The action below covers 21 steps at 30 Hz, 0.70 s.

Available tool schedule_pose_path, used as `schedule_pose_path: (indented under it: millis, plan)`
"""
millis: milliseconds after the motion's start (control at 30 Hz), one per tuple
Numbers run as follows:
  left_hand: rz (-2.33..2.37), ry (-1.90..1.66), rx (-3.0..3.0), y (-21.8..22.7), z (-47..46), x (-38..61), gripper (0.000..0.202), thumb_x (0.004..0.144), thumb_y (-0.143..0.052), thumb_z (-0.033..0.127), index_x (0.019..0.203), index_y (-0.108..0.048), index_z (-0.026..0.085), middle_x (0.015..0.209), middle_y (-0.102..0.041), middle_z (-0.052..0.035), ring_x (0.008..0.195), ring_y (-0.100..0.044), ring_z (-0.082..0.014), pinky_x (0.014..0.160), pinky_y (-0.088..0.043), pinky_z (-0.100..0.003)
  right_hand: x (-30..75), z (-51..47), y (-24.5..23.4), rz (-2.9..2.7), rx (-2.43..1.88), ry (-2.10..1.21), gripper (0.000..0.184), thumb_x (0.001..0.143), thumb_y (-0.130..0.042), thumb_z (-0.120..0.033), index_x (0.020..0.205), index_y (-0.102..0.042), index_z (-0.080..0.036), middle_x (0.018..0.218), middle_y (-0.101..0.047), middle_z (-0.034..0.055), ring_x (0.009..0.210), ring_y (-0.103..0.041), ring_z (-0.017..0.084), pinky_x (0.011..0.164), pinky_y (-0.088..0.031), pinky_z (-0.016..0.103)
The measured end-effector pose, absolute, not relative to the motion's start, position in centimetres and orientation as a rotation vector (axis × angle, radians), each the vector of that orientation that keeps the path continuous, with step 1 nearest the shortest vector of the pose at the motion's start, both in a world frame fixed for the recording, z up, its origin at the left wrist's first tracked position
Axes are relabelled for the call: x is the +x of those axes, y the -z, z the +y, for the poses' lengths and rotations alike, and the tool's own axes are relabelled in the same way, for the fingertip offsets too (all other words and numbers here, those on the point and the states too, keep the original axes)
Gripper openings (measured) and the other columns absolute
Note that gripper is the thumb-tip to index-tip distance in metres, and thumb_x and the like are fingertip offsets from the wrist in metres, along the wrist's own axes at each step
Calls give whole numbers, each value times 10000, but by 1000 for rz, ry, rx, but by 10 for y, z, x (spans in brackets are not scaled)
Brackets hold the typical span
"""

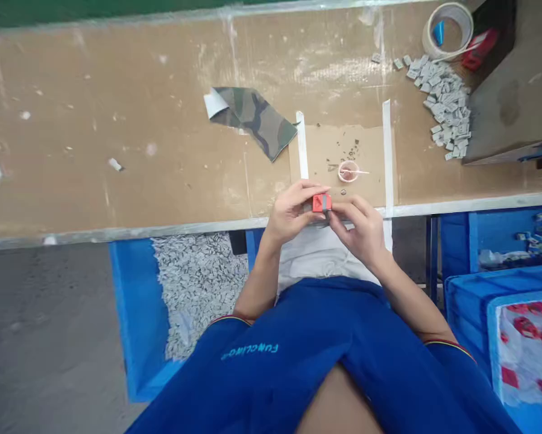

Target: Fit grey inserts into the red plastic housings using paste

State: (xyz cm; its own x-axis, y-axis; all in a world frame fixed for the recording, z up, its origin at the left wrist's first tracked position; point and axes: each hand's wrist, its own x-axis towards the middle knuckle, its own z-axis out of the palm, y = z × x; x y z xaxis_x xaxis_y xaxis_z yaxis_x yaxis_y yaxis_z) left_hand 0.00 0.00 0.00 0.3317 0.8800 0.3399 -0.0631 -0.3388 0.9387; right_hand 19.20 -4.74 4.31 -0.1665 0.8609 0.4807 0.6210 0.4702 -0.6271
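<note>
Over the tan workbench (pixel 117 138), a small red-and-grey block (pixel 322 203) is pinched between the left hand (pixel 291 212) and right hand (pixel 359 229), its long axis lying nine to three o'clock.

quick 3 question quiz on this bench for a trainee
1. True or false: the left hand and the right hand are both holding the small red-and-grey piece.

2. Which one sits on the brown patch between the two white strips?
A. roll of tape
B. small round cup
C. camouflage cloth

3. What colour are the small pieces heaped at the right end of the bench?

Key: 1 true; 2 B; 3 grey
</note>
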Motion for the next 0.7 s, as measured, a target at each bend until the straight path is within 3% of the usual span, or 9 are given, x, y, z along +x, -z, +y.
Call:
schedule_pose_path:
  millis: [167, 433, 700]
  plan:
    - [791, -1133, 1562, -1, -3, 2, 521, 886, -834, 461, 1355, -732, 258, 1188, -777, -99, 1022, -748, -201, 879, -619, -321, 197, -40, -46, -1970, -1253, -468, 89, 1001, -623, -147, 981, -694, -197, 856, -727, 50, 672, -659, 149, 633, -519, 260]
    - [896, -1087, 1510, -2, -5, 2, 448, 871, -841, 476, 1224, -781, 205, 1079, -817, -91, 962, -767, -209, 890, -616, -330, 198, -31, -46, -2003, -1243, -600, 143, 957, -591, -129, 843, -588, -216, 729, -611, -5, 607, -556, 132, 596, -422, 243]
    - [834, -1046, 1214, -9, -8, 5, 479, 828, -888, 453, 1221, -766, 208, 1091, -824, -76, 971, -792, -200, 878, -633, -309, 197, -35, -58, -1918, -1296, -732, 98, 958, -621, -162, 875, -626, -214, 759, -666, 5, 657, -611, 144, 631, -470, 257]
